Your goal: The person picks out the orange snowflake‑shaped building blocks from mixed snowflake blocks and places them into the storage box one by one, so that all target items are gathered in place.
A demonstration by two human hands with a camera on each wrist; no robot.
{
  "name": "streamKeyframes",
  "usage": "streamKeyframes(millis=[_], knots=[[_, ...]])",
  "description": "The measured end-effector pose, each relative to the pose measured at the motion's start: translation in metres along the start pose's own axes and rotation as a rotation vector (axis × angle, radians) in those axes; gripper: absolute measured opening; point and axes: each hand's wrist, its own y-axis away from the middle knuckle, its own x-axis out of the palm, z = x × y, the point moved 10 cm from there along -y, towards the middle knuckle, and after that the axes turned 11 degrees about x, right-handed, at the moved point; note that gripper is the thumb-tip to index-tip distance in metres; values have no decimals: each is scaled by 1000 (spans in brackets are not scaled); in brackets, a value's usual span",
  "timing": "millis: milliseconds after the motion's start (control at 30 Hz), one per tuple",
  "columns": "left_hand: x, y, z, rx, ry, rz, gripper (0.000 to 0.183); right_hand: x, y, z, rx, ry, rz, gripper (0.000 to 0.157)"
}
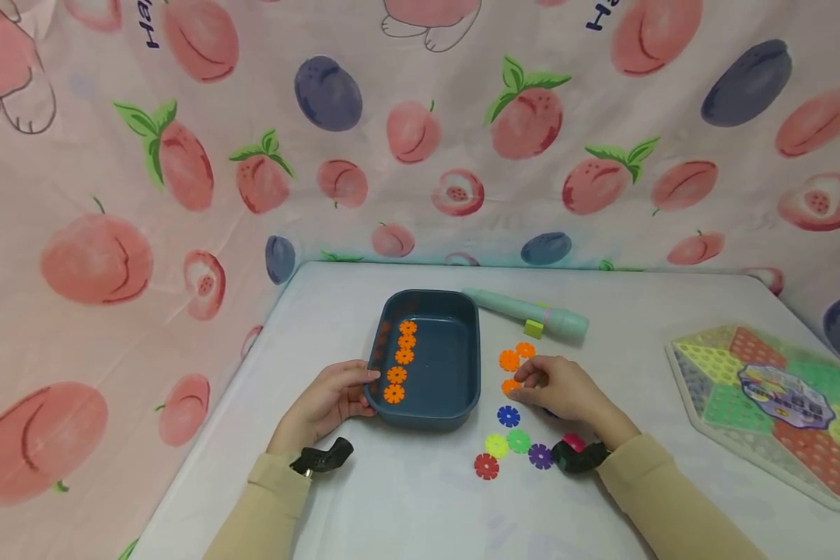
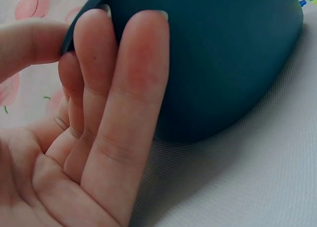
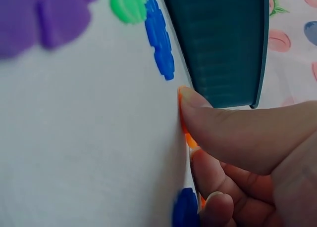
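Note:
My left hand (image 1: 336,393) holds the left side of a dark blue tub (image 1: 428,420), thumb at the rim and fingers against the outer wall, as the left wrist view shows. Inside the tub, several orange notched plastic discs (image 1: 396,375) form a row along the left. To the right of the tub, my right hand (image 1: 560,389) pinches another orange disc (image 1: 509,386) at the table surface with thumb and fingertip. Two more orange discs (image 1: 509,360) lie just beyond it. A blue disc (image 3: 159,39) lies near the thumb in the right wrist view.
Yellow (image 1: 496,446), green (image 1: 519,442), purple (image 1: 540,456) and red discs (image 1: 486,467) lie nearer the front. A pale green microphone-shaped object (image 1: 532,311) lies behind, beside a small yellow-green block (image 1: 533,329). A hexagonal case (image 1: 777,412) of coloured pieces sits at the right.

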Motion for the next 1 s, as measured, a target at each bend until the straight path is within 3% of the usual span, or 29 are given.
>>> streamKeyframes(millis=[767,1000], knots=[[-1,-1,4,-8,-4,0,10,1,1,-5,39,-68,2,32],[1,-1,2,-3,-1,0,11,-8,1,-2,-12,-73,11,28]])
